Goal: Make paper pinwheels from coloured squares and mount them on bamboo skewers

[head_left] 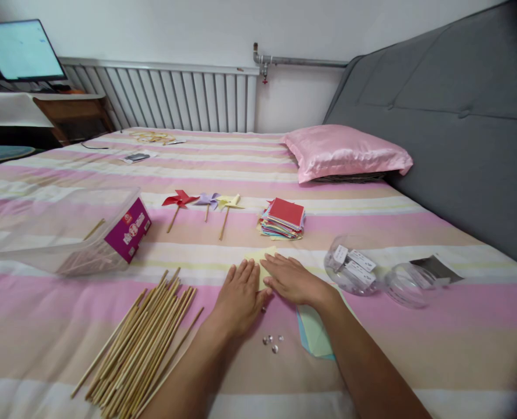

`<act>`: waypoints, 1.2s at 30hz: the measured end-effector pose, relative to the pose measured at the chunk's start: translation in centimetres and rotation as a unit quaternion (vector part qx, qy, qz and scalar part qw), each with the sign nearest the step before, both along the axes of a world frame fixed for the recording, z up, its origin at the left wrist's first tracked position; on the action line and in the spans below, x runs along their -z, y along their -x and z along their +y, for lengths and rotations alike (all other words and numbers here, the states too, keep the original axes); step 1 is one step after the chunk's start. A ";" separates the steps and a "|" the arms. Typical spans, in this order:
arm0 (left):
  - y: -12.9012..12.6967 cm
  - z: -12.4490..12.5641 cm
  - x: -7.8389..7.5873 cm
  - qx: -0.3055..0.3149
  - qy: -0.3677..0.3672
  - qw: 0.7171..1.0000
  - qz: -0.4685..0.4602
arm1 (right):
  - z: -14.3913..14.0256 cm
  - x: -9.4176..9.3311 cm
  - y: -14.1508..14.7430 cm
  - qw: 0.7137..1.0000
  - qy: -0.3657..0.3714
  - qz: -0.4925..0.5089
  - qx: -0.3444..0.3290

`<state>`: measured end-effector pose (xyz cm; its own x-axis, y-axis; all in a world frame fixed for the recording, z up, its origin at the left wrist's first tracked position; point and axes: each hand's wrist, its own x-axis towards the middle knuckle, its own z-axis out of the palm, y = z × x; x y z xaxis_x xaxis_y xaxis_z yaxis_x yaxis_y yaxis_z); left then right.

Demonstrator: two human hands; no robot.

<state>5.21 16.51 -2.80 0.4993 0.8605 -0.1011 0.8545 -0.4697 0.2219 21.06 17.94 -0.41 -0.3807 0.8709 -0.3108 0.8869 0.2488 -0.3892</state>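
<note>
While we press the yellow paper [262,259] flat on the bed [415,349]:
Left hand [240,298] and right hand [293,282], fingers spread flat, cover its near half, clamping nothing.

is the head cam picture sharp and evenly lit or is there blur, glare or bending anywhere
Head view: soft, even daylight, with hardly any shadow under the left hand and right hand; the monitor is washed out to pale blue; the radiator and bed edges bow from the wide lens; the corners darken; the plastic jar catches small highlights; fine detail is slightly soft.
</note>
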 end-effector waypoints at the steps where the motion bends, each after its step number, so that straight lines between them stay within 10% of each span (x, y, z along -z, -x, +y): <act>1: 0.0 0.0 0.0 -0.007 -0.001 1.000 0.008 | 0.0 0.0 0.0 1.000 0.001 -0.005 0.005; 18: 0.2 0.7 0.9 -0.039 -0.136 0.990 -0.029 | 0.1 0.1 -0.2 0.999 -0.013 -0.028 0.029; 23: 0.6 1.0 1.5 0.013 -0.089 0.996 -0.028 | 0.0 0.1 -0.1 0.999 -0.014 -0.029 0.030; 36: 0.8 1.2 0.8 -0.087 -0.051 0.995 0.022 | 0.0 -0.1 0.1 0.999 -0.008 -0.034 0.031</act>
<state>4.42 17.67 -3.57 0.3390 0.9404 -0.0282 0.9327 -0.3321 0.1407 20.99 17.91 -0.29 -0.3050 0.8974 -0.3190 0.9248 0.1990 -0.3243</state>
